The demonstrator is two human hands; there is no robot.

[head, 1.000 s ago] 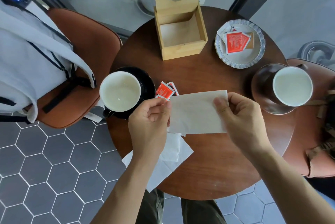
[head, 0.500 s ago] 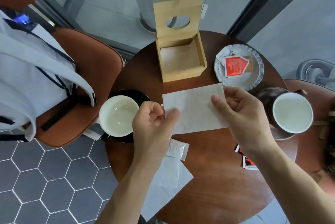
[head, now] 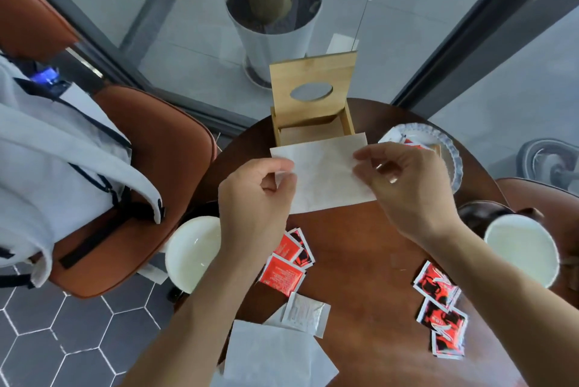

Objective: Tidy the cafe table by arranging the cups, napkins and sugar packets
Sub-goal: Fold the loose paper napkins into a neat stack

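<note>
My left hand and my right hand pinch the two ends of a folded white napkin, held flat above the round wooden table just in front of the open wooden napkin box. The napkin's far edge overlaps the box's front rim. Red sugar packets lie under my left wrist, and more red packets lie at the right. A white packet and another napkin lie near the table's front edge. One white cup stands at the left, another white cup at the right.
A scalloped white dish holding packets sits behind my right hand. A brown chair with a grey backpack stands at the left. A potted trunk stands beyond the glass.
Both hands have carried the napkin away from me, up to the front of the wooden box. The view has tilted upward, so the table sits lower in frame.
</note>
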